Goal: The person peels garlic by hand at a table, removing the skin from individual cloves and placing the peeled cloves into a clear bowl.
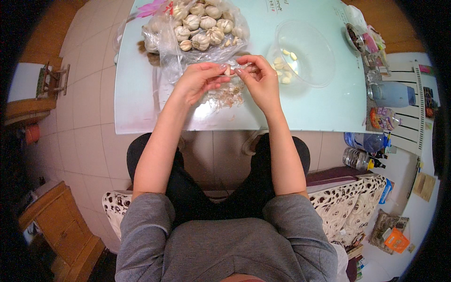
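Over the near part of a pale glass-topped table (319, 110), both my hands meet at a small garlic clove (228, 71). My left hand (202, 79) pinches the clove between thumb and fingers. The fingertips of my right hand (257, 77) are closed at the clove's other side, on what looks like its papery skin. Loose garlic skins (224, 96) lie on the table below my hands. Just beyond them is a clear plastic bag (169, 54) full of whole garlic bulbs (201, 41). To the right, a clear plastic bowl (323, 56) holds several peeled cloves (283, 70).
A small bowl of dark bits (354, 37) stands at the table's far right edge, near a blue pitcher (392, 95). Water bottles (366, 141) stand beyond the right edge. A patterned seat cover (338, 202) lies beside me. A wooden stool (54, 81) is off to the left.
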### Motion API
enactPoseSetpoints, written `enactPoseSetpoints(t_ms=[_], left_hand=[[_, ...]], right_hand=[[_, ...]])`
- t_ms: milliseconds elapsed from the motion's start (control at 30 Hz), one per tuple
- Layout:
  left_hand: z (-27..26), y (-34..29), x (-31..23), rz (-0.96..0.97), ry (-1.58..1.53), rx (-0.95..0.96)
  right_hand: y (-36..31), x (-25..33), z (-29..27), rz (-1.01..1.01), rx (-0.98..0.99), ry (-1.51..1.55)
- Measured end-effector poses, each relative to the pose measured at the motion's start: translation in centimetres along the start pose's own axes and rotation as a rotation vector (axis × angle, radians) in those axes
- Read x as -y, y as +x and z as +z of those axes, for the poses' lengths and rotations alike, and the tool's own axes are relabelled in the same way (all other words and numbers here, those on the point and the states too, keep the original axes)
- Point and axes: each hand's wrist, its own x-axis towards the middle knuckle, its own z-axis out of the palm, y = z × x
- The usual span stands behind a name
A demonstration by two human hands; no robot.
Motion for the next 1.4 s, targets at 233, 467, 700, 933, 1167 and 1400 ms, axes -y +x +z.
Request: enactPoseSetpoints(t_ms=[233,467,700,933,1167,1400], left_hand=[[-0.5,0.2,0.6,0.072,0.007,0.101],[0.4,-0.4,-0.1,0.097,0.123,0.085],[0.4,-0.4,0.1,0.173,0.294,0.125],[0.8,-0.7,-0.4,0.147,0.327,0.098],[0.8,-0.9,-1.0,0.034,0.104,0.126],[1.7,-1.9,-1.0,0.238,0.381,0.13]], right_hand=[[0.0,0.7,0.3,0.094,0.027,0.23],[0.0,1.0,-0.3,0.089,0.032,0.142],[0.1,1.2,-1.2,0.154,0.093,-0.012],[0.1,1.9,-1.1,0.143,0.083,-0.028],[0.2,1.8,-1.4,0.182,0.097,0.124],[0.4,1.1,-1.7,0.233,0.066,0.133]])
